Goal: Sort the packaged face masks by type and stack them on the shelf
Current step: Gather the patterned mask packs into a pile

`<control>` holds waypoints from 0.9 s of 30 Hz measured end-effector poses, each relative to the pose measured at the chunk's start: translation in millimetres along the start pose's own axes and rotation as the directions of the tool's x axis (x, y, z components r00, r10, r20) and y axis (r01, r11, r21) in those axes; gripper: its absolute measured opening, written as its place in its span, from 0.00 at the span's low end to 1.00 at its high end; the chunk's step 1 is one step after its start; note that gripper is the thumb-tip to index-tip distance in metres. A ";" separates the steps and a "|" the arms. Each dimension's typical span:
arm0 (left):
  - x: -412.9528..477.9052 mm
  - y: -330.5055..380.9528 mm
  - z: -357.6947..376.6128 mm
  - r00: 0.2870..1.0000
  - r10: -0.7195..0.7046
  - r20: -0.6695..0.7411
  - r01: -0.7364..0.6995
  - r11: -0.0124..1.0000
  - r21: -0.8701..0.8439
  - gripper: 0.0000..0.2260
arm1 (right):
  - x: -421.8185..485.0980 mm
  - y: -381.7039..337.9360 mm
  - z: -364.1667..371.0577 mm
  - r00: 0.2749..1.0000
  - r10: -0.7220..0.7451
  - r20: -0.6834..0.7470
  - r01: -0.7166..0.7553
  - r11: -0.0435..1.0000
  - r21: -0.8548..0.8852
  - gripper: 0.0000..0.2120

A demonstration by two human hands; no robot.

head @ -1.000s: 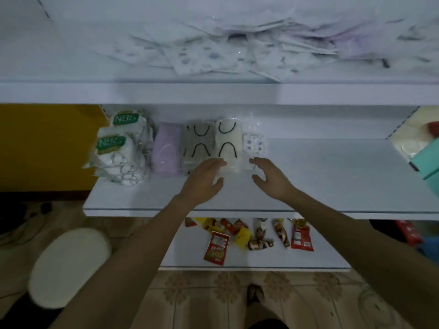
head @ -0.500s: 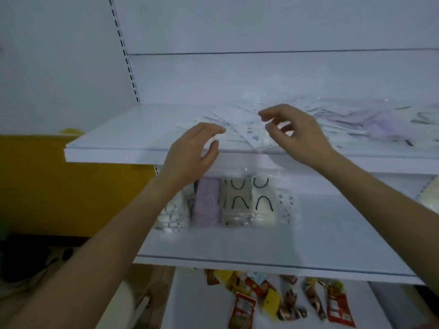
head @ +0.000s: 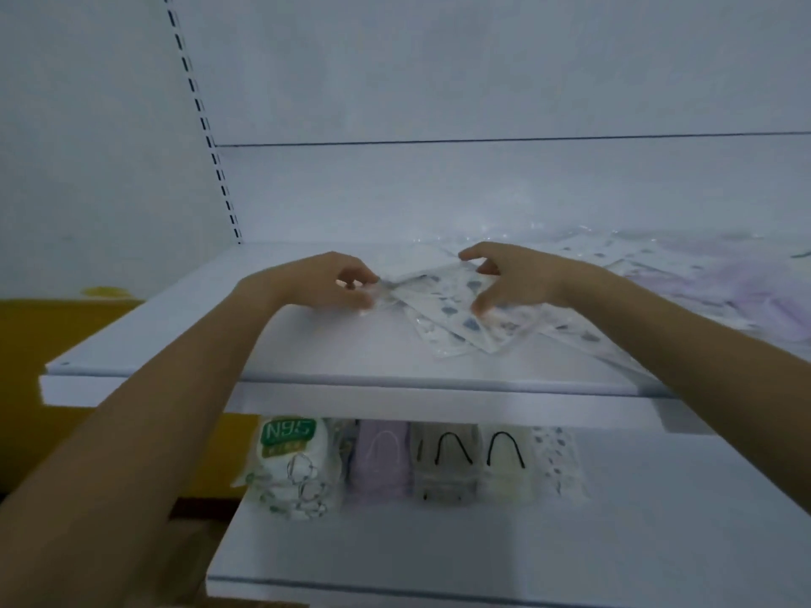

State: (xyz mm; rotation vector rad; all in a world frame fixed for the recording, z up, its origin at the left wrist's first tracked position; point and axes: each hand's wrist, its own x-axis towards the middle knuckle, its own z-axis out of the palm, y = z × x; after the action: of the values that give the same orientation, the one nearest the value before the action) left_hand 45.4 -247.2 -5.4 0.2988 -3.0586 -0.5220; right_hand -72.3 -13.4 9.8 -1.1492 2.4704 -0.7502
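Observation:
On the upper shelf (head: pixel 272 353) lies a loose spread of packaged masks, white ones with blue dots and pale purple ones (head: pixel 755 300). My left hand (head: pixel 333 280) pinches the left corner of a dotted mask packet (head: pixel 447 300). My right hand (head: pixel 513 278) holds the same packet at its right side, fingers curled over it. On the lower shelf (head: pixel 658 520) stand sorted stacks in a row: N95 packs (head: pixel 292 465), purple masks (head: pixel 382 462), grey masks (head: pixel 443 465), cream masks (head: pixel 504 465) and dotted masks (head: pixel 555 462).
A slotted upright (head: pixel 206 125) runs up the white back wall at the left. A yellow wall (head: pixel 26 344) shows to the left of the shelving. The left part of the upper shelf is bare.
Both hands rose from the lower shelf to the upper one and took hold of a dotted mask packet. The view tilted upward.

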 end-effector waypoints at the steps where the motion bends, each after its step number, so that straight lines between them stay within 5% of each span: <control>1: 4.6 -3.2 -3.0 0.999 0.004 -0.041 -0.004 1.000 -0.010 0.12 | 5.2 -1.1 0.7 0.999 -0.024 -0.023 0.024 1.000 0.012 0.33; 3: 15.5 -4.7 -10.3 0.986 0.003 -0.166 -0.012 0.999 -0.051 0.07 | 13.1 -5.7 -2.3 0.996 -0.058 -0.068 0.060 0.998 0.031 0.31; 5: 26.4 -0.3 -19.0 0.968 -0.052 -0.246 -0.017 0.963 -0.269 0.05 | 19.3 -12.6 -9.6 0.988 -0.084 -0.130 0.095 0.992 0.083 0.29; 10: 46.2 13.2 -37.3 0.894 -0.214 -0.393 -0.145 0.692 -0.707 0.10 | 29.0 -34.9 -41.4 0.961 -0.071 -0.269 0.154 0.941 0.303 0.25; 15: 49.8 15.2 -31.2 0.875 -0.318 -0.365 -0.255 0.338 -0.906 0.18 | 49.7 -51.8 -44.6 0.921 0.001 -0.389 0.242 0.781 0.575 0.27; 19: 47.9 5.4 -31.5 0.921 -0.231 -0.314 -0.263 0.227 -0.938 0.22 | 78.4 -60.5 -19.2 0.917 0.034 -0.397 0.215 0.797 0.564 0.32; 21: 46.6 4.1 -32.0 0.939 -0.174 -0.297 -0.251 0.243 -0.937 0.17 | 89.0 -63.4 -4.7 0.919 0.044 -0.393 0.202 0.801 0.564 0.33; 23: 47.1 0.0 -28.3 0.929 -0.166 -0.332 -0.256 0.362 -0.897 0.08 | 95.9 -62.2 6.7 0.925 0.034 -0.379 0.214 0.777 0.591 0.32; 25: 50.1 -8.6 -24.9 0.905 -0.213 -0.367 -0.254 0.421 -0.871 0.09 | 101.3 -57.1 15.5 0.922 0.055 -0.384 0.205 0.771 0.603 0.30; 27: 52.7 -18.3 -25.2 0.876 -0.286 -0.389 -0.232 0.456 -0.859 0.11 | 105.8 -46.3 23.0 0.917 0.081 -0.390 0.069 0.932 0.355 0.30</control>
State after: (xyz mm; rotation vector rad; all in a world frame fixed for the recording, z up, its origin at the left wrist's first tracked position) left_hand -1.6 -282.6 11.9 0.3437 -1.8813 -1.6566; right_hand -99.3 -128.0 11.4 -0.9172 2.4820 -1.4995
